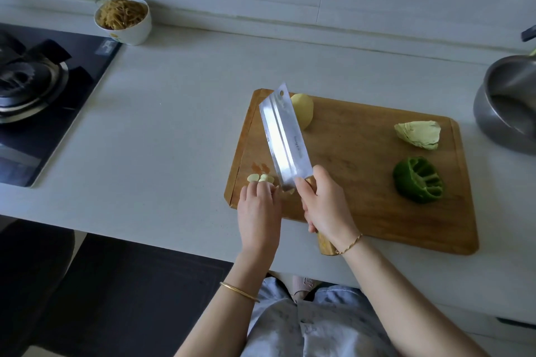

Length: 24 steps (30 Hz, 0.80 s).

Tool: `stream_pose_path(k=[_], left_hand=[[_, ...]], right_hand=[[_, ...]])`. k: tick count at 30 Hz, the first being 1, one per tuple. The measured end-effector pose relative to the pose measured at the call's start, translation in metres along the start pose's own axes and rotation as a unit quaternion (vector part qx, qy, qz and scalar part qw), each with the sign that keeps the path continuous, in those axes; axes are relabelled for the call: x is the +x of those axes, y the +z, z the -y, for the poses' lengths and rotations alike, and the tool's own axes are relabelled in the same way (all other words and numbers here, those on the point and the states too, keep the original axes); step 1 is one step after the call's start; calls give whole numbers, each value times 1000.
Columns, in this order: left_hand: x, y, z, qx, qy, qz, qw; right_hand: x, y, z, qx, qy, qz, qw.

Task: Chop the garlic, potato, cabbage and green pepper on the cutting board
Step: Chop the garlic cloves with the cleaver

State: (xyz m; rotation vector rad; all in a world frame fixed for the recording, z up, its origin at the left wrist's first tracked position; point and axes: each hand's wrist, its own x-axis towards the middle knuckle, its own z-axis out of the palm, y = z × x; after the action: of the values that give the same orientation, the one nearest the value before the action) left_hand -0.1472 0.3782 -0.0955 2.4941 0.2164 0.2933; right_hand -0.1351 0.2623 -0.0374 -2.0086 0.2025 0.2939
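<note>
Fingers of the left hand point(258, 207) curl onto the garlic point(261, 178) at the board's point(362, 211) left edge; right hand point(326, 206) fingers wrap the cleaver point(285, 139) handle, blade tilted just beside the garlic — potato point(304, 111), cabbage point(419, 135) and pepper point(419, 184) lie elsewhere on the board

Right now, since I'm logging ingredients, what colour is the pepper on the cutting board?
Dark green. The pepper shows best in the head view.

Gold bangle point(239, 293) and chain bracelet point(351, 244) circle the wrists.
</note>
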Motion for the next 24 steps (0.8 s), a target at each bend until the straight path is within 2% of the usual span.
stream_pose_path(k=[10,12,14,15,16,18,19,20,22,24], left_hand=[[-6,-1,9,-2,16,-2,1000],[-4,-10,3,-61,-24,-11,998],[5,-23,-8,-197,-118,-26,973],[12,-30,-13,-303,-182,-15,935],[19,-36,-19,-423,-244,16,872],[34,-45,-28,-612,-339,113,705],[40,-49,-30,-662,-369,156,633],[44,-53,-32,-690,-383,193,583],[48,-57,-33,-710,-389,229,541],[49,-58,-32,-712,-401,231,528]], right_hand=[[0,-10,3,89,-3,-1,996],[-1,-11,3,132,6,6,991],[-3,-14,5,205,27,20,978],[-4,-15,6,246,38,30,968],[-5,-16,8,281,46,41,958],[-6,-16,10,325,58,57,942],[-7,-15,11,340,64,62,936],[-7,-15,11,352,68,67,931],[-8,-13,11,363,67,71,927],[-8,-13,10,364,59,68,927]])
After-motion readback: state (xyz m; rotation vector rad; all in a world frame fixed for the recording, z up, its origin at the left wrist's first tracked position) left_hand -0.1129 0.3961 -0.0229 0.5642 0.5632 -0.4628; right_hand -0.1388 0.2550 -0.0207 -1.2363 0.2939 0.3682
